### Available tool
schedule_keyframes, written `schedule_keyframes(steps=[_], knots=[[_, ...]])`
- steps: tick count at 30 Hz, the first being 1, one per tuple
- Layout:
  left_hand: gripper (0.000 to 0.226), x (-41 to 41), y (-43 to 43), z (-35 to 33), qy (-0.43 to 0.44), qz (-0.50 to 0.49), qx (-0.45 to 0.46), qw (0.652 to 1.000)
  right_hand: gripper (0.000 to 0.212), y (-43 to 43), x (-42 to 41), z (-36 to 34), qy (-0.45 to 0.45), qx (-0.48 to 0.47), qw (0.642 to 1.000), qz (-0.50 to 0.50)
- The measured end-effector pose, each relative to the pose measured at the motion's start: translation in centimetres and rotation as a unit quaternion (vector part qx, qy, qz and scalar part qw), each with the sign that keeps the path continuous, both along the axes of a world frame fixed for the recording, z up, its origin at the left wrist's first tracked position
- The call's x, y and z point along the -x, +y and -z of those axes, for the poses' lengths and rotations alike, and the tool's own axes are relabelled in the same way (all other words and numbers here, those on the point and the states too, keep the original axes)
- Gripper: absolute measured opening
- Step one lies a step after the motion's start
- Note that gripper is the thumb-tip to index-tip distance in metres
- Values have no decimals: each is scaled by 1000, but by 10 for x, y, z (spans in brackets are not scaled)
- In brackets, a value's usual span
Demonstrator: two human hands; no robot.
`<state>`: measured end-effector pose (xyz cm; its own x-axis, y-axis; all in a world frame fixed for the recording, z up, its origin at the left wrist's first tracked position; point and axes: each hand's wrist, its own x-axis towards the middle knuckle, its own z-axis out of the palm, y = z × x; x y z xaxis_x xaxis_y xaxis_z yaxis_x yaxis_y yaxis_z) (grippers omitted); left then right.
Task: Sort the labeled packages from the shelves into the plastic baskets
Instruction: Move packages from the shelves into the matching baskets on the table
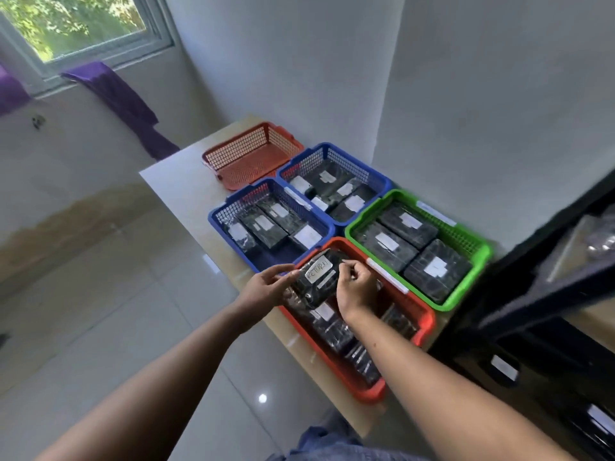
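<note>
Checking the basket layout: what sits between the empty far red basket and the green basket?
The far blue basket, holding labeled black packages, sits between them; the head view shows it.

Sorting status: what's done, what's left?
Done: left blue basket, far blue basket, green basket and near red basket hold packages. In hand: left hand and right hand hold the RETURN package over the near red basket. Left: far red basket empty; shelf packages unsorted.
</note>
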<state>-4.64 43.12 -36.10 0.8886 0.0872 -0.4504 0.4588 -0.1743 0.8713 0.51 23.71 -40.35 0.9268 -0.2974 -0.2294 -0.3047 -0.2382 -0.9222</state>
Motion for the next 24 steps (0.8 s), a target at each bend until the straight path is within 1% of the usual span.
schedule_keyframes(steps=[3, 7, 9, 11, 13, 15, 17, 19, 20, 22, 24], knots=[[32, -30, 39, 5, 31, 18, -23, 999, 16, 33, -23, 5, 22, 4, 999, -31], [41, -64, 81, 15, 48, 43, -44, 997, 16, 69, -50, 4, 25, 11, 998, -50], [44, -83, 101, 20, 58, 77, -46, 994, 15, 83, -62, 7, 26, 14, 998, -48], [51, -105, 120, 28, 72, 111, -41, 990, 15, 94, -73, 11, 21, 35, 998, -42], [50, -129, 137, 32, 76, 142, -47, 986, 14, 104, -83, 17, 22, 62, 997, -35], [42, -152, 150, 37, 72, 167, -58, 982, 13, 115, -89, 24, 5, 64, 998, -6], [34, -172, 159, 43, 71, 184, -63, 978, 21, 124, -93, 37, -23, 113, 992, 54], [33, -185, 165, 52, 73, 207, -73, 973, 29, 133, -93, 50, -11, 193, 975, 112], [36, -190, 168, 60, 75, 223, -85, 968, 35, 138, -91, 53, 5, 213, 967, 138], [42, -198, 173, 73, 78, 271, -116, 952, 50, 147, -86, 56, 50, 218, 958, 179], [47, -203, 176, 86, 86, 315, -124, 937, 64, 157, -81, 58, 105, 208, 951, 203]])
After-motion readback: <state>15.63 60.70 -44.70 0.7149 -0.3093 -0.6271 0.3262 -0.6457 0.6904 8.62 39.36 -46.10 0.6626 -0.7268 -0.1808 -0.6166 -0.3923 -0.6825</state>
